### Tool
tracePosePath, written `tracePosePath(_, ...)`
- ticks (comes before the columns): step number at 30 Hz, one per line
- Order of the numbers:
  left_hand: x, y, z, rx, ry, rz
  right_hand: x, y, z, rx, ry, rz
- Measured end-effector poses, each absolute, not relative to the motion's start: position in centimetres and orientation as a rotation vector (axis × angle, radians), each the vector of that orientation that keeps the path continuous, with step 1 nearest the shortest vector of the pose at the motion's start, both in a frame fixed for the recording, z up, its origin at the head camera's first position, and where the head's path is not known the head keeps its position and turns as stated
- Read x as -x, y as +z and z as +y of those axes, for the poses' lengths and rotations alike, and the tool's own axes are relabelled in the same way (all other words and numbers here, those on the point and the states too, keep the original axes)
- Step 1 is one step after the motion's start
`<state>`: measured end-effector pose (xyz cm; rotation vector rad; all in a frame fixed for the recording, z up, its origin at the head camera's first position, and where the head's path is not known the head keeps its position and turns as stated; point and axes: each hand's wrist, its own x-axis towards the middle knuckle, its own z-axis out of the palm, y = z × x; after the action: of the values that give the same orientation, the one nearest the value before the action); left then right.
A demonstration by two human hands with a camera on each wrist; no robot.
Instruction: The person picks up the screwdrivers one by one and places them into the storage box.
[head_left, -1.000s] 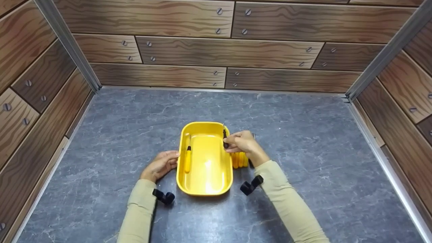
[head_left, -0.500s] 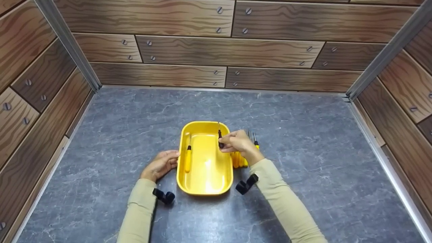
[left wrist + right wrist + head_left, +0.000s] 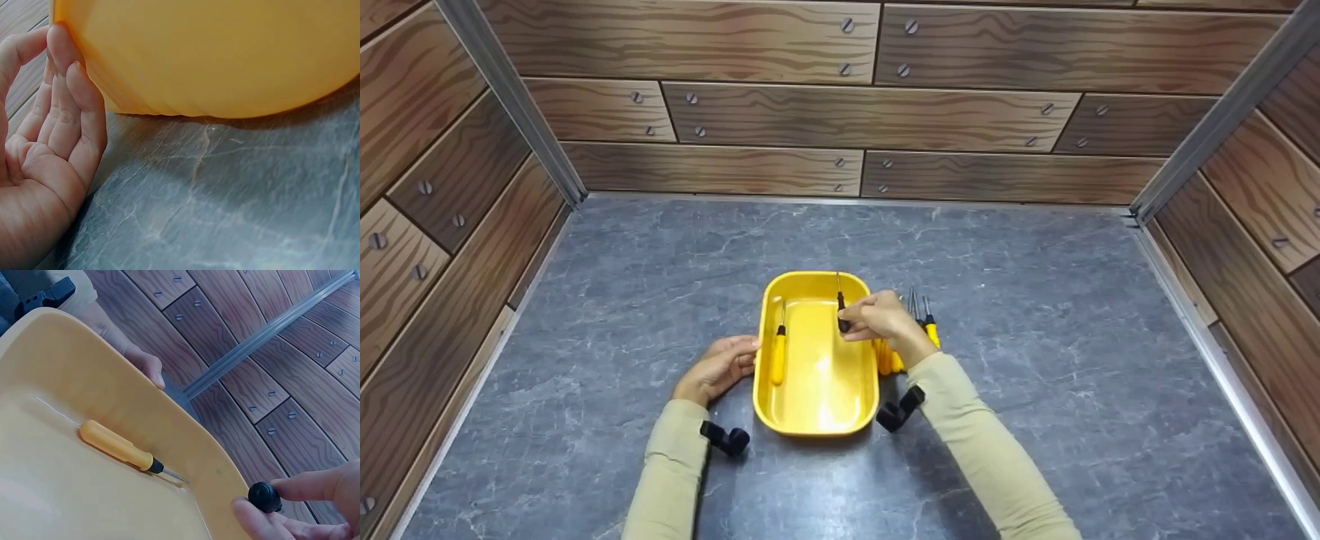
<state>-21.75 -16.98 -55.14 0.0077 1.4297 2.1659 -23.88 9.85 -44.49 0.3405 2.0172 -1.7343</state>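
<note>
My right hand [image 3: 886, 319] pinches a small black screwdriver [image 3: 841, 303] by its handle, above the right half of a yellow tray [image 3: 763, 300]. Its thin metal shaft points away from me. In the right wrist view the round end of that black handle [image 3: 265, 497] shows between thumb and fingers. Along the tray's left side lies a screwdriver with a yellow handle [image 3: 778, 361], its shaft also pointing away. My left hand [image 3: 718, 367] touches the outside of the tray's left wall, fingers gently bent against it, as the left wrist view shows.
Several yellow-handled screwdrivers [image 3: 931, 330] lie on the grey marbled table [image 3: 1035, 300] just right of the tray, partly hidden by my right hand and wrist. Wood-patterned walls [image 3: 780, 116] enclose the table at the back and both sides.
My right hand has moved left with the black screwdriver, from the tray's right rim to farther over its inside. The left hand and the tray have stayed in place.
</note>
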Motion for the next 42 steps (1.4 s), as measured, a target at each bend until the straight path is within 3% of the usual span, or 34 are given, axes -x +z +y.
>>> tracePosePath(42,21.7,-55.0,-17.0,0.032,2.159,1.440,24.8,-46.4,6.4,-0.414,-1.657,1.989)
